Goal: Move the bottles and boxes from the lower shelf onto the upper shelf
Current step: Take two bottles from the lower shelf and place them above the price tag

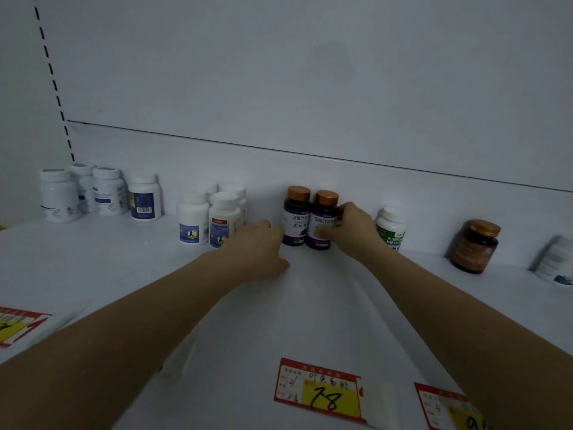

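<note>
The right hand (350, 226) is gripping one dark purple-labelled, orange-capped bottle (322, 220); the left hand (259, 246), half curled, is holding nothing. A bump could be tipping its twin bottle (296, 216) over.

Bare shelf (130, 274) front (bottles (217, 212) crowd the back).

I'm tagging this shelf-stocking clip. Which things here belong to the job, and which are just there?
Part of the job:
right hand on the right purple bottle
left hand beside the left purple bottle
white bottles
green-label bottle
brown jar
shelf

Just there:
price tag marked 78
back panel
</note>
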`<state>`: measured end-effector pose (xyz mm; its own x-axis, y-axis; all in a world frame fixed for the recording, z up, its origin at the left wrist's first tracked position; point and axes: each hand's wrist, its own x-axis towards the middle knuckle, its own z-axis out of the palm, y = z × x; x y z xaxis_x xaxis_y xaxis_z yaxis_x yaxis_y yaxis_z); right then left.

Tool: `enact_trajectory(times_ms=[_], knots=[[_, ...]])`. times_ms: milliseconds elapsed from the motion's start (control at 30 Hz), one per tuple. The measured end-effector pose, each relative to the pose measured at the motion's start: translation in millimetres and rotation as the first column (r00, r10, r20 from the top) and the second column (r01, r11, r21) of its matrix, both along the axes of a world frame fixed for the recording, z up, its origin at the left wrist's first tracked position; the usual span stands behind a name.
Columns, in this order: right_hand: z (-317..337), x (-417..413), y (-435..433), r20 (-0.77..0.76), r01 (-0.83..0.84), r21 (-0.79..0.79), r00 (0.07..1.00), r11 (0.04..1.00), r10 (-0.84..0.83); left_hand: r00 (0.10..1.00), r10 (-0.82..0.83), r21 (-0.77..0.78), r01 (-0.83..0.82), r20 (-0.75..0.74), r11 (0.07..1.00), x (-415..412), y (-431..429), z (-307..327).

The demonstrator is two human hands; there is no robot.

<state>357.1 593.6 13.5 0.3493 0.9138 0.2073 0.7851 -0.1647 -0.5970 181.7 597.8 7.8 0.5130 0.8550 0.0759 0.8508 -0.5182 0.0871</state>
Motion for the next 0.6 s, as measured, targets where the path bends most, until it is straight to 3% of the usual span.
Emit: enact_trajectory(times_ms=[300,600], knots=[[26.7,10.8,-85.0,0.405,-0.022,-0.241,0.906,0.97,0.122,1.0,-0.008,-0.021,0.007,-0.029,1.0,3.1,-46.9,16.1],[46.4,49.5,-246.2,0.533,0.003,-0.249,0.836,0.969,0.134,0.999,-0.001,0.054,-0.001,0.046,0.999,22.4,-188.1,29.7]])
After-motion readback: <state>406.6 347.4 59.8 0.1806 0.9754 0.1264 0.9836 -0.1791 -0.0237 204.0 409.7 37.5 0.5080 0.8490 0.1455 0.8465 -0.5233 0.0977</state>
